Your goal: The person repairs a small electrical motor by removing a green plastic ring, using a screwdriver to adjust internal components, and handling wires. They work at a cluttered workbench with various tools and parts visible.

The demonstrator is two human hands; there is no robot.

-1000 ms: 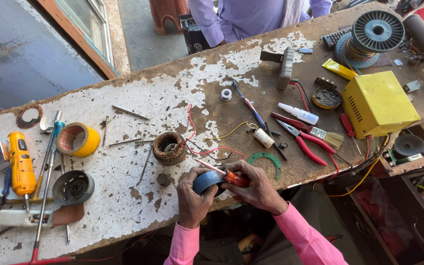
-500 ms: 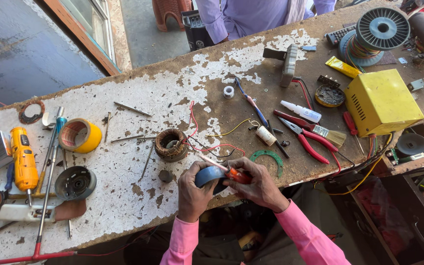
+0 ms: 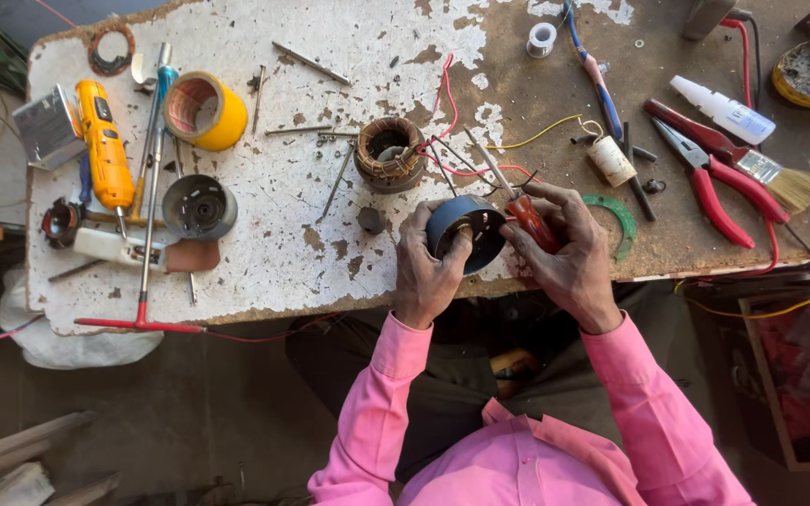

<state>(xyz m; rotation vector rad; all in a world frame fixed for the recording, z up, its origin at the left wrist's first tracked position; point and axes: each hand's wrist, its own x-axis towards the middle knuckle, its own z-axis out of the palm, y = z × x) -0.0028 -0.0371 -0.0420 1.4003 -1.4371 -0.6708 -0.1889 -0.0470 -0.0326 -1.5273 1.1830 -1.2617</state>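
Observation:
My left hand (image 3: 427, 267) grips a dark blue round motor housing (image 3: 466, 230) at the near edge of the worn workbench (image 3: 330, 141). My right hand (image 3: 564, 248) holds a red-handled screwdriver (image 3: 527, 214), its metal shaft pointing up and left past the housing's rim. Just beyond the hands stands a copper-wound stator coil (image 3: 389, 153) with red wires (image 3: 442, 103) trailing off it. Both sleeves are pink.
On the left lie a yellow power screwdriver (image 3: 105, 155), a yellow tape roll (image 3: 202, 110), a grey round housing (image 3: 199, 207) and a long red-ended rod (image 3: 147, 187). On the right are red pliers (image 3: 719, 183), a paintbrush (image 3: 780, 183), a white glue bottle (image 3: 724, 108) and a thread spool (image 3: 609, 160).
The view has dropped and closed in on the bench's near edge. My hands keep the housing and screwdriver, with little change in grip.

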